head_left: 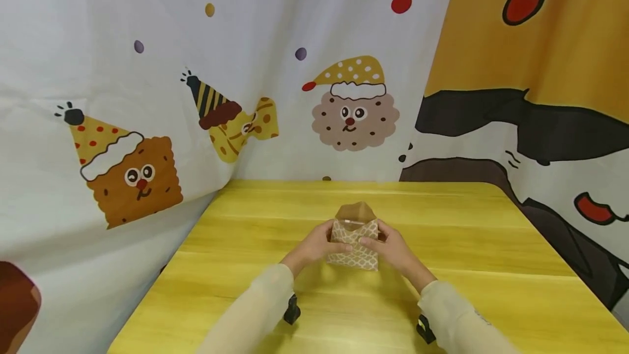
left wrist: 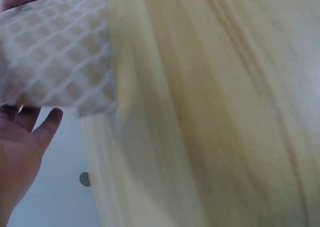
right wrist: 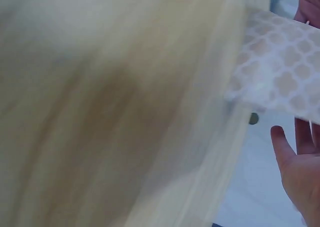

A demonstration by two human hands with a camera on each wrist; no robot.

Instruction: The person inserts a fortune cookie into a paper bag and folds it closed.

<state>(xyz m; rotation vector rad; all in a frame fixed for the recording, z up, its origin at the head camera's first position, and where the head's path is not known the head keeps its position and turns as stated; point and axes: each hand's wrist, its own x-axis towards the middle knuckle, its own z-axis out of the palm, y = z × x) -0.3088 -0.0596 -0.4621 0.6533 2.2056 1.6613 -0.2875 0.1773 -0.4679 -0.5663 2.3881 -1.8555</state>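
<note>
Nearest: cream long sleeves [head_left: 250,310] on both forearms, a small black device [head_left: 292,310] under each cuff.

Left hand [head_left: 316,242]: pinching the left edge of a tan paper pouch with a white lattice print [head_left: 355,255], thumb flat across the front face. Right hand [head_left: 395,247]: same grip mirrored on the right edge, thumb also on the front. Thumb tips near each other, not touching.

Pouch is between the hands, over the middle of the tabletop, printed face toward the person. Plain brown pointed flap [head_left: 357,212] is up at the far side, mouth open. Thin pale strip at the mouth, too small to ID. Can't tell if the bottom edge touches down.

Under it: yellow wood-grain tabletop [head_left: 236,299], pale glare at the near side.

Behind: white fabric curtain [head_left: 245,10] with party-hat cartoon snacks; right part has large orange and dark shapes [head_left: 580,53].
</note>
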